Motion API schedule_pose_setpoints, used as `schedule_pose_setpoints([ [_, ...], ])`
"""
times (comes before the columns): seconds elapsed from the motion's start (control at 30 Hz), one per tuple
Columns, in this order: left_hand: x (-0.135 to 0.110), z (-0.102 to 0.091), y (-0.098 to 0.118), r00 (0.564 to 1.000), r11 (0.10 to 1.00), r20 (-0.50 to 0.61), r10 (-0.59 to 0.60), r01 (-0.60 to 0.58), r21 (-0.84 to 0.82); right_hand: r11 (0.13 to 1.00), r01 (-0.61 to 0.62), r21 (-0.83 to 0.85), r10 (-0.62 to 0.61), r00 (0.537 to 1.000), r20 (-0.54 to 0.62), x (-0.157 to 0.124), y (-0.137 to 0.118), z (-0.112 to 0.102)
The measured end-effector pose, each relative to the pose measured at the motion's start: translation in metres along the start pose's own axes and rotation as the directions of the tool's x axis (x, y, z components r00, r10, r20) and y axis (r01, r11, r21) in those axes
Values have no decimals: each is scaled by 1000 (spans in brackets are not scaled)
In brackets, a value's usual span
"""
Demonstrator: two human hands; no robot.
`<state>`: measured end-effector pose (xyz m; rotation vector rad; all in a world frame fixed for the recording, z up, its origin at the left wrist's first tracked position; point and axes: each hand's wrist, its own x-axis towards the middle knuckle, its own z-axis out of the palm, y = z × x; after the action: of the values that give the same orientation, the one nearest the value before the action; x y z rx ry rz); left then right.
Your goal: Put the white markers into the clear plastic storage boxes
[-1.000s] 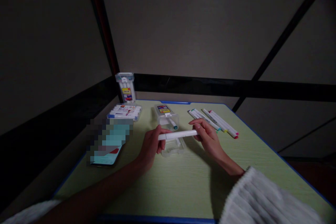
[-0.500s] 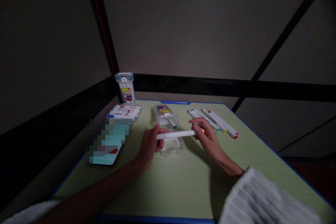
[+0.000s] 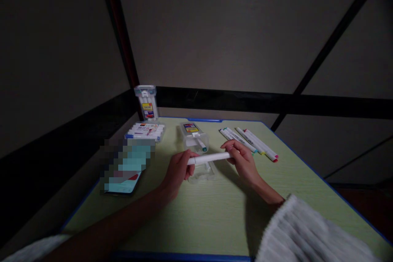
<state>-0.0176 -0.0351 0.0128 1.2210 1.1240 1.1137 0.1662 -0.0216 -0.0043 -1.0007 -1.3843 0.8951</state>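
A white marker (image 3: 210, 158) is held level above the table between both hands. My left hand (image 3: 178, 168) grips its left end, and my right hand (image 3: 242, 160) pinches the right end; the fingers hide both tips. Just behind the marker lies a clear plastic case (image 3: 192, 133) on its side, with a green-ended marker (image 3: 200, 143) inside near its opening. The case's clear lid (image 3: 201, 172) rests below the marker, partly hidden by my left hand. Several loose markers (image 3: 258, 143) with coloured ends lie beyond my right hand.
On the left lies a phone (image 3: 127, 168), its screen blurred out. Behind it are a flat pack of markers (image 3: 145, 132) and an upright clear case of markers (image 3: 146, 103). The pale green table (image 3: 196, 221) has a blue edge and stands against a wall.
The held marker has shifted slightly to the right at its left end. My right forefinger has curled down onto the marker. The things on the table have stayed put.
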Motion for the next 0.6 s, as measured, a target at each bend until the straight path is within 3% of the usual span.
schedule_pose_setpoints([
  [0.37,-3,4,5,997,997,-8,73,-73,17,1000,-15,24,16,999,-38,-1,-2,0],
  [0.6,1,4,-2,999,999,19,51,-51,1,1000,-10,-13,9,998,-67,0,-4,0],
])
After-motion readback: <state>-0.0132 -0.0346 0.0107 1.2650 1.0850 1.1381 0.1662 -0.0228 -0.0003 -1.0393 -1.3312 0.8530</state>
